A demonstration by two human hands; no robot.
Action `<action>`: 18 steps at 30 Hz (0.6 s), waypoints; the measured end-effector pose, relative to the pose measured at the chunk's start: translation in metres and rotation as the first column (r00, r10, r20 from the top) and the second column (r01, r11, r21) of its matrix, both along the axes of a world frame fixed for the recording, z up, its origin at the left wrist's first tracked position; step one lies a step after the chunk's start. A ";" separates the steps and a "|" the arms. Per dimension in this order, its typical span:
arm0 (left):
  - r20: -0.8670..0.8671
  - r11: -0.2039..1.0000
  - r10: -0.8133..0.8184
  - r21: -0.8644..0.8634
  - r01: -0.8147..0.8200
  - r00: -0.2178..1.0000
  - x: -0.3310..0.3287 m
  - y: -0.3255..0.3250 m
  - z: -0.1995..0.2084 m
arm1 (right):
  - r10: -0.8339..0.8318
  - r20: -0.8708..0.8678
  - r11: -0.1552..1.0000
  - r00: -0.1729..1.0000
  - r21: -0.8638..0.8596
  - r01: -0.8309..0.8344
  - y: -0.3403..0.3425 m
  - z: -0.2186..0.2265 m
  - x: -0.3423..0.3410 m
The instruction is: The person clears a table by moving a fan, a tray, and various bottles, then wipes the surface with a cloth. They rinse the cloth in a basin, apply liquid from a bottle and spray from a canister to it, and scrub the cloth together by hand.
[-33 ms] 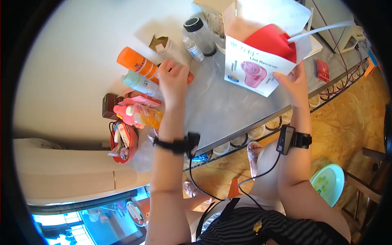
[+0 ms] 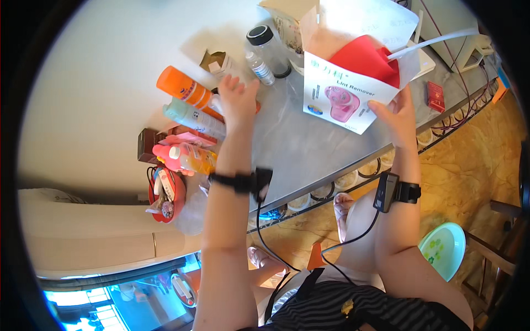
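Note:
My right hand (image 2: 395,117) grips the lower right edge of a white cardboard box (image 2: 328,118) with a pink handheld appliance pictured on its front. Out of the box's open top show a red thing (image 2: 367,55), its kind unclear, and a white cord (image 2: 430,43). My left hand (image 2: 238,100) is open, fingers apart and slightly bent, over the table beside an orange can (image 2: 185,86). Below that can lies a pale green bottle (image 2: 193,119). Something orange-red shows past the left hand's thumb side, mostly hidden. A black strap with a small device sits on each forearm.
Along the wall stand a small open carton (image 2: 218,62), a clear bottle (image 2: 259,69), a black-lidded jar (image 2: 270,49), a yellow-orange bottle (image 2: 199,160) and a red basket (image 2: 168,207). A red packet (image 2: 435,96) lies right on the grey table (image 2: 314,160); a green basin (image 2: 444,251) is below.
My left hand has shifted slightly right and its fingers have straightened a little. The box remains in my right hand, almost unmoved.

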State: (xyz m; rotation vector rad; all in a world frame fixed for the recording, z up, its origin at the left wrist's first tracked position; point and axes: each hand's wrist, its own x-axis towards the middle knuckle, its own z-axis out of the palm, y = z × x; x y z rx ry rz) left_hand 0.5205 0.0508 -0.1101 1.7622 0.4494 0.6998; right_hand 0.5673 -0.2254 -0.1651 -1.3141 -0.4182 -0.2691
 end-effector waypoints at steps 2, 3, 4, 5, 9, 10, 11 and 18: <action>-0.145 0.994 0.104 0.056 -0.097 0.984 0.056 0.003 -0.013 | -0.038 -0.012 0.998 0.999 -0.054 0.037 -0.008 -0.002 0.000; -0.186 0.978 0.170 0.155 -0.142 0.968 0.083 0.015 -0.031 | -0.041 -0.015 0.998 0.999 -0.051 0.040 -0.006 -0.003 0.002; -0.191 0.978 0.165 0.158 -0.135 0.968 0.107 0.025 -0.046 | -0.044 0.007 0.997 0.999 -0.061 0.044 -0.004 -0.004 0.003; -0.193 0.945 0.271 0.239 -0.223 0.943 0.124 0.037 -0.059 | -0.043 0.023 0.997 0.999 -0.067 0.045 0.001 -0.005 0.002; -0.275 0.920 0.344 0.287 -0.265 0.898 0.142 0.046 -0.078 | -0.095 0.053 0.981 0.994 -0.163 0.102 0.002 0.000 0.008; -0.282 0.920 0.346 0.288 -0.265 0.895 0.140 0.047 -0.082 | -0.101 0.064 0.983 0.993 -0.146 0.109 0.004 -0.001 0.013; -0.223 0.936 0.296 0.260 -0.235 0.929 0.133 0.046 -0.086 | -0.103 0.074 0.985 0.992 -0.134 0.112 0.005 -0.004 0.017; -0.151 0.900 0.069 0.437 0.004 0.986 0.011 0.005 -0.086 | -0.123 0.086 0.987 0.989 -0.093 0.130 0.011 -0.004 0.024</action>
